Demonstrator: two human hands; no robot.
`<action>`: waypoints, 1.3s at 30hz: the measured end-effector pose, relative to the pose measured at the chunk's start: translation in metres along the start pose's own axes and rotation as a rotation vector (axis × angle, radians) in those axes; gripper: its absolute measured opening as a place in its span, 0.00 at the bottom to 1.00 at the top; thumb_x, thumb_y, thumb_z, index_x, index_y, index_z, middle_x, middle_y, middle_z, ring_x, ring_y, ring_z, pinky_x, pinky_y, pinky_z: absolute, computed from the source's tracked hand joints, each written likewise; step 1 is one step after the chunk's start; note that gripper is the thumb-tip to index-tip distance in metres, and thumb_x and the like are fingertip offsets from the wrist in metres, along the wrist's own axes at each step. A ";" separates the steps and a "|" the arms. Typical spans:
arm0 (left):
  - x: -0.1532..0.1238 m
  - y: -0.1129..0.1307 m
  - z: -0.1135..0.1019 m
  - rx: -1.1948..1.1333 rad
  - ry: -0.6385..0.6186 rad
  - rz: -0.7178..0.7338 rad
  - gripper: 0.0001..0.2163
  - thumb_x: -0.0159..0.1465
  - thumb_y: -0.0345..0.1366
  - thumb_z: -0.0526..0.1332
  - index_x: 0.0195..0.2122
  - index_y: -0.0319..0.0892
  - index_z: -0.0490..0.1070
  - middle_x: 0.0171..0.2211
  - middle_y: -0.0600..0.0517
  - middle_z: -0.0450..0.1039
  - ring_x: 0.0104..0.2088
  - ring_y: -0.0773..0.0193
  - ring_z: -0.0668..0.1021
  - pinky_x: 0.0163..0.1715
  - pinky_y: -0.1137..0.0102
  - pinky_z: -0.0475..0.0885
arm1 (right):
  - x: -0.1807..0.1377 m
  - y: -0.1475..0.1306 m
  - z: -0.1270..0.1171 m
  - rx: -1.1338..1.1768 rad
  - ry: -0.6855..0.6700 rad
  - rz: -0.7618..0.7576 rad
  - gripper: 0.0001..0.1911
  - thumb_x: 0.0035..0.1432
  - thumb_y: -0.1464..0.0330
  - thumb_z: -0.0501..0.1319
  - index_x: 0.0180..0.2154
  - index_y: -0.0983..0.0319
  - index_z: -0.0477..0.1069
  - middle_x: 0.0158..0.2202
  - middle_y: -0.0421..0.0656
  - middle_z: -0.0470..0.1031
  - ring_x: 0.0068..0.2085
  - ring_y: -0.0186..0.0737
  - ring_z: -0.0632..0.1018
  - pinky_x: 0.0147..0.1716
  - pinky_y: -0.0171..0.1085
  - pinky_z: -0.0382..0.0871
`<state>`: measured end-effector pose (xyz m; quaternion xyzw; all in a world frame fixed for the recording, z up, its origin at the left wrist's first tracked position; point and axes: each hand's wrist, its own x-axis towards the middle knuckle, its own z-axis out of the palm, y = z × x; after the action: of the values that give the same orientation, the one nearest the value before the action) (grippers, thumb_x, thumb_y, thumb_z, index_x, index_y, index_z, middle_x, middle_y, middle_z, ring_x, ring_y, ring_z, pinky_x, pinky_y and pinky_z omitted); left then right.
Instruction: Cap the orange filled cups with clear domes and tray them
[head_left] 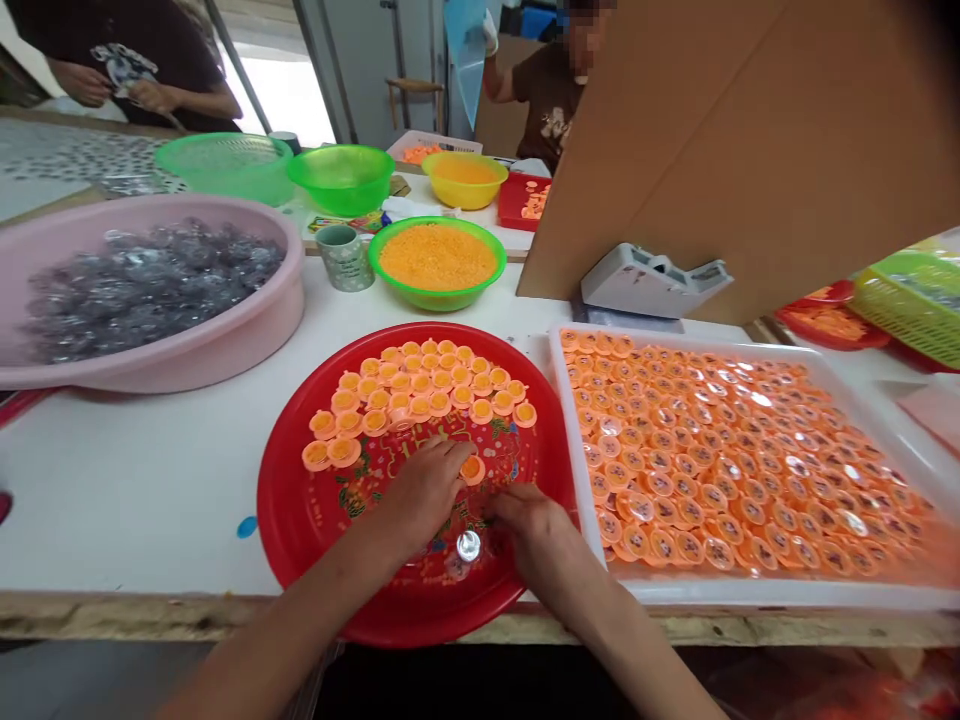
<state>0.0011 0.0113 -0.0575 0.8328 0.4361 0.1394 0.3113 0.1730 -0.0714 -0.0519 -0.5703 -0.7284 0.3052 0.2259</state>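
A round red tray (300, 510) lies before me with several small orange cups (420, 390) filled with yellow powder set in rows on its far half. My left hand (420, 495) rests on the tray, fingers pinched on one orange cup (472, 468). Close beside it, my right hand (536, 530) has its fingers curled down on the tray, touching small clear lids (469, 545); what it grips is hidden.
A white tray (750, 595) packed with lidded orange cups sits to the right. A pink basin (187, 350) of clear lids stands left. A green bowl of yellow powder (439, 260), a mug (345, 258), more bowls and a cardboard sheet (750, 130) lie behind. Other people work beyond.
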 end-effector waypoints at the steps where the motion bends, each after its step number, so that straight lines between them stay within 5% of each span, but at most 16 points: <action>1: -0.006 -0.003 -0.001 -0.012 -0.010 -0.010 0.13 0.59 0.22 0.56 0.41 0.44 0.73 0.40 0.49 0.75 0.44 0.56 0.74 0.44 0.63 0.69 | -0.002 0.000 -0.002 -0.003 0.021 0.032 0.18 0.58 0.83 0.51 0.36 0.60 0.75 0.34 0.42 0.73 0.34 0.35 0.75 0.35 0.32 0.68; 8: -0.020 0.002 -0.002 -0.028 0.059 -0.102 0.21 0.61 0.30 0.62 0.56 0.44 0.67 0.53 0.46 0.70 0.54 0.52 0.71 0.54 0.59 0.66 | -0.004 -0.018 0.016 0.120 -0.065 0.024 0.17 0.53 0.84 0.58 0.38 0.59 0.74 0.39 0.41 0.72 0.38 0.37 0.76 0.40 0.33 0.70; 12: -0.014 0.016 -0.011 -0.045 -0.031 -0.057 0.13 0.61 0.25 0.58 0.45 0.45 0.74 0.44 0.49 0.72 0.45 0.57 0.74 0.46 0.64 0.70 | -0.003 -0.025 0.032 0.064 -0.044 0.008 0.16 0.52 0.84 0.57 0.37 0.61 0.73 0.40 0.43 0.72 0.40 0.40 0.75 0.43 0.37 0.70; 16: -0.014 0.018 -0.015 -0.093 0.041 -0.095 0.09 0.58 0.24 0.59 0.34 0.43 0.74 0.39 0.50 0.73 0.41 0.58 0.75 0.42 0.65 0.71 | -0.007 -0.026 0.028 0.096 -0.042 -0.022 0.18 0.55 0.83 0.54 0.43 0.60 0.72 0.43 0.45 0.73 0.43 0.42 0.75 0.45 0.39 0.71; 21: -0.026 0.010 -0.014 -0.362 0.208 -0.254 0.07 0.56 0.27 0.61 0.35 0.42 0.72 0.34 0.52 0.76 0.37 0.60 0.78 0.38 0.68 0.73 | -0.011 -0.016 0.015 0.539 0.065 0.219 0.17 0.56 0.73 0.63 0.48 0.58 0.72 0.38 0.43 0.77 0.36 0.39 0.77 0.37 0.38 0.73; 27: -0.049 0.009 -0.019 -0.660 0.142 -0.375 0.12 0.55 0.35 0.64 0.41 0.42 0.75 0.37 0.50 0.79 0.39 0.58 0.78 0.39 0.67 0.72 | -0.007 -0.009 0.011 1.076 0.083 0.430 0.21 0.47 0.65 0.73 0.44 0.60 0.76 0.38 0.45 0.80 0.39 0.41 0.79 0.34 0.35 0.73; 30: -0.054 0.010 -0.021 -0.709 0.118 -0.379 0.08 0.55 0.35 0.64 0.36 0.41 0.75 0.33 0.52 0.76 0.35 0.61 0.77 0.36 0.69 0.70 | -0.007 -0.011 0.010 1.076 0.057 0.451 0.19 0.46 0.65 0.73 0.42 0.60 0.77 0.36 0.45 0.80 0.35 0.39 0.78 0.27 0.32 0.71; 33: -0.056 0.011 -0.022 -0.775 0.113 -0.412 0.04 0.54 0.33 0.64 0.30 0.41 0.70 0.27 0.55 0.71 0.30 0.65 0.73 0.31 0.72 0.67 | -0.008 -0.014 0.007 0.922 0.052 0.445 0.16 0.48 0.65 0.72 0.40 0.60 0.78 0.35 0.44 0.80 0.35 0.39 0.79 0.31 0.34 0.74; 39: -0.060 0.010 -0.019 -0.910 0.044 -0.472 0.13 0.54 0.37 0.67 0.40 0.40 0.74 0.32 0.53 0.72 0.35 0.62 0.73 0.33 0.71 0.66 | -0.011 -0.016 0.002 0.746 0.115 0.350 0.16 0.52 0.65 0.69 0.44 0.58 0.76 0.41 0.45 0.79 0.40 0.43 0.80 0.36 0.37 0.77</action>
<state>-0.0368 -0.0338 -0.0343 0.4885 0.5139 0.2587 0.6560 0.1631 -0.0854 -0.0416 -0.5808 -0.4459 0.5497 0.4022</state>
